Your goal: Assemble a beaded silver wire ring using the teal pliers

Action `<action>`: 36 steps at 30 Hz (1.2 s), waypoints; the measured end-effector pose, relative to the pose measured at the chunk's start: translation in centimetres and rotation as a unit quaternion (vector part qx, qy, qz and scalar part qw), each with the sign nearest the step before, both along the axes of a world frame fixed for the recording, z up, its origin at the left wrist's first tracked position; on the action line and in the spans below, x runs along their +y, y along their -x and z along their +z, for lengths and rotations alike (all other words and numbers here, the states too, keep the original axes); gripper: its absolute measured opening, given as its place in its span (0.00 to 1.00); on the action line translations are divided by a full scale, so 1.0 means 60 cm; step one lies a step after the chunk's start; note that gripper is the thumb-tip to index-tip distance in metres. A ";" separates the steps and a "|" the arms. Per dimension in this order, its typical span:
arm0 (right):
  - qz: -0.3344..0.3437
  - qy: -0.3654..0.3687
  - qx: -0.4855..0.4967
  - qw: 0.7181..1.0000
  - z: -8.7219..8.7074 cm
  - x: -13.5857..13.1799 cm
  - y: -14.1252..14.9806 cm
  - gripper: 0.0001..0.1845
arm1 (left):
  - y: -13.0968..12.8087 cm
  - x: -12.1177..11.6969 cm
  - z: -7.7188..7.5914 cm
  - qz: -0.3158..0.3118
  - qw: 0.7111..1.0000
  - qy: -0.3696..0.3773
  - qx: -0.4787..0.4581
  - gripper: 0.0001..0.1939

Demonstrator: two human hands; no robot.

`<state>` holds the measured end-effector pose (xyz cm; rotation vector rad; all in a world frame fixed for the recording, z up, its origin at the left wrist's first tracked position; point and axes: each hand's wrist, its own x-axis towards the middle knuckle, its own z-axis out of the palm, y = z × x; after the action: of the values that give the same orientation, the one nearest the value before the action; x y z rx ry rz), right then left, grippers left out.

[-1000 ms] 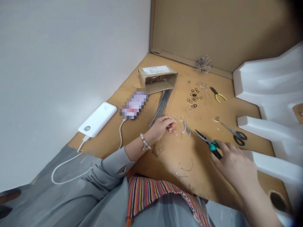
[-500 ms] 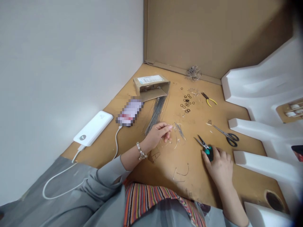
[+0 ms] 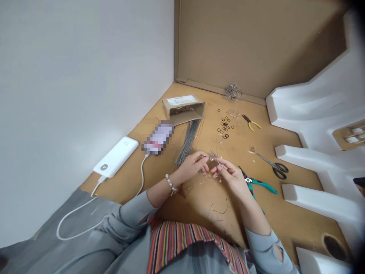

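My left hand (image 3: 195, 164) and my right hand (image 3: 231, 176) meet over the middle of the table, fingertips closed on a thin piece of wire (image 3: 211, 159). A small shiny coil or loop on the wire shows between them; its exact shape is too small to tell. Beneath the right forearm, partly covered, lie teal-handled pliers (image 3: 264, 185), released and apart from the fingers. Short straight wires (image 3: 213, 153) lie just behind the fingertips. Beyond my left hand a bundle of long grey wires (image 3: 188, 140) runs out from an opened cardboard box (image 3: 185, 118).
Black rings (image 3: 225, 129) lie scattered at the back, near yellow-handled pliers (image 3: 251, 122) and a wire tangle (image 3: 233, 92). Scissors (image 3: 275, 166) rest by white foam blocks (image 3: 302, 196) on the right. A phone (image 3: 158, 139) and white power bank (image 3: 116, 156) sit left. Bent wires (image 3: 218, 211) lie in front.
My right hand has let go of the teal-handled pliers and moved left to the wire at my left fingertips. My left hand has stayed nearly in place.
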<state>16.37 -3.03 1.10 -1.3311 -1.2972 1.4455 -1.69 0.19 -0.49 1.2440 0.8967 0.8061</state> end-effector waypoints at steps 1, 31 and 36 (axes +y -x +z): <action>-0.004 0.000 -0.004 1.000 -0.005 0.000 -0.002 0.25 | 0.001 0.000 -0.003 -0.009 1.000 -0.008 0.007 0.17; 0.130 -0.058 -0.697 0.702 0.032 0.107 0.003 0.18 | 0.007 -0.001 -0.004 -0.062 0.924 -0.212 0.311 0.14; 0.126 -0.035 -0.707 0.695 0.026 0.129 0.021 0.18 | 0.008 -0.005 -0.003 -0.059 0.905 -0.245 0.342 0.14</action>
<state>15.12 4.71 2.64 -2.3851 -2.4671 0.1916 -2.16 -0.09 -0.66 2.0796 1.1981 0.5007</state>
